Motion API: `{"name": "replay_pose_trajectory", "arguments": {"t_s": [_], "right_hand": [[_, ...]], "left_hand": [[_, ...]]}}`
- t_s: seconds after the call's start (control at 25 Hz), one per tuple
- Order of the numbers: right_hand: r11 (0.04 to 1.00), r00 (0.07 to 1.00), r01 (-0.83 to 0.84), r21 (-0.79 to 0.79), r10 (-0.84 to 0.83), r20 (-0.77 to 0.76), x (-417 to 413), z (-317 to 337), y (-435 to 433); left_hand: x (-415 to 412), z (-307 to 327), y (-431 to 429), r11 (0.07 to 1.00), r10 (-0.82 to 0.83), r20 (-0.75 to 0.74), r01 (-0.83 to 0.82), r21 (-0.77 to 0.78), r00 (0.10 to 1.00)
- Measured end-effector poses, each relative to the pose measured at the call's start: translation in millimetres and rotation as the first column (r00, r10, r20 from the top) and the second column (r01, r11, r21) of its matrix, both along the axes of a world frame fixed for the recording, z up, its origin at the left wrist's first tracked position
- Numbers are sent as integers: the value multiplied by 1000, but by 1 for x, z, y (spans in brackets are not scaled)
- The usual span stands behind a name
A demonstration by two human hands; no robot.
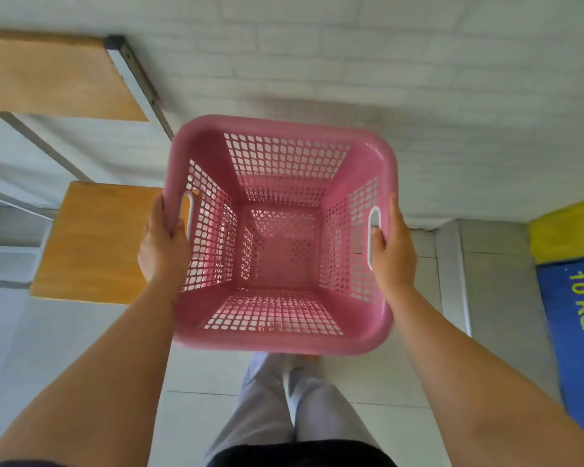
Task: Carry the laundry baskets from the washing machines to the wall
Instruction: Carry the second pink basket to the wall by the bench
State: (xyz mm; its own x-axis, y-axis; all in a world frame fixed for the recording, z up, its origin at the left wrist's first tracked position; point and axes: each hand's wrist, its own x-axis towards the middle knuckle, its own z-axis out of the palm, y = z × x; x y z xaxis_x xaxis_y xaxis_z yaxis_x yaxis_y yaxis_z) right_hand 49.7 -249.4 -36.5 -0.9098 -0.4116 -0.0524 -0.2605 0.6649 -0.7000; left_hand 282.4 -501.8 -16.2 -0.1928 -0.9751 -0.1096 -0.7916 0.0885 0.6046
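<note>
An empty pink plastic laundry basket point(280, 342) with perforated walls hangs in front of me above the tiled floor. My left hand point(164, 246) grips its left rim at the handle slot. My right hand point(393, 247) grips the right rim, thumb hooked in the right handle slot. The white brick wall point(418, 79) stands just beyond the basket's far edge.
A wooden stool seat point(91, 244) sits at the left, close to the basket's left side. Farther back left is a wooden table top point(48, 75) on a metal frame. A blue and yellow washing machine point(577, 298) marked 10 KG stands at the right. My legs point(284, 416) show below.
</note>
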Motion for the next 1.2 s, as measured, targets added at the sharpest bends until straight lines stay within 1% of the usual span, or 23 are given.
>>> {"name": "replay_pose_trajectory", "arguments": {"t_s": [0.2, 0.44, 0.6, 0.68, 0.76, 0.84, 0.88, 0.96, 1.0, 1.08, 1.2], "right_hand": [[994, 999, 5, 111, -9, 41, -17, -47, -27], [983, 997, 8, 183, -23, 80, -31, -114, -41], [965, 995, -49, 256, 23, 101, -40, -153, -47], [943, 990, -68, 325, 24, 137, -40, -170, -50], [905, 982, -130, 406, 61, 180, -35, -182, -52], [848, 970, -205, 488, 110, 216, -20, -189, -52], [824, 968, -223, 520, 124, 219, -11, -191, -49], [772, 971, -232, 592, 144, 193, 4, -191, -42], [742, 970, -238, 627, 153, 186, 8, -188, -39], [705, 964, -265, 658, 188, 187, 14, -177, -32], [697, 948, -315, 644, 266, 176, 21, -154, -24]], "left_hand": [[-13, -53, -28, 997, -27, 91, 20, 80, 995], [-32, -120, -47, 987, -60, 128, 39, 158, 990], [-38, -157, -56, 982, -63, 169, 31, 187, 984], [-36, -174, -57, 976, -76, 216, 29, 215, 973], [-35, -185, -57, 964, -103, 267, 29, 266, 958], [-36, -191, -59, 939, -174, 318, 60, 339, 932], [-37, -191, -58, 913, -249, 341, 103, 394, 906], [-38, -186, -51, 846, -410, 373, 194, 497, 832], [-38, -182, -45, 826, -453, 386, 215, 522, 803], [-38, -171, -32, 817, -488, 396, 247, 521, 778], [-33, -152, -12, 819, -521, 408, 306, 485, 750]]}}
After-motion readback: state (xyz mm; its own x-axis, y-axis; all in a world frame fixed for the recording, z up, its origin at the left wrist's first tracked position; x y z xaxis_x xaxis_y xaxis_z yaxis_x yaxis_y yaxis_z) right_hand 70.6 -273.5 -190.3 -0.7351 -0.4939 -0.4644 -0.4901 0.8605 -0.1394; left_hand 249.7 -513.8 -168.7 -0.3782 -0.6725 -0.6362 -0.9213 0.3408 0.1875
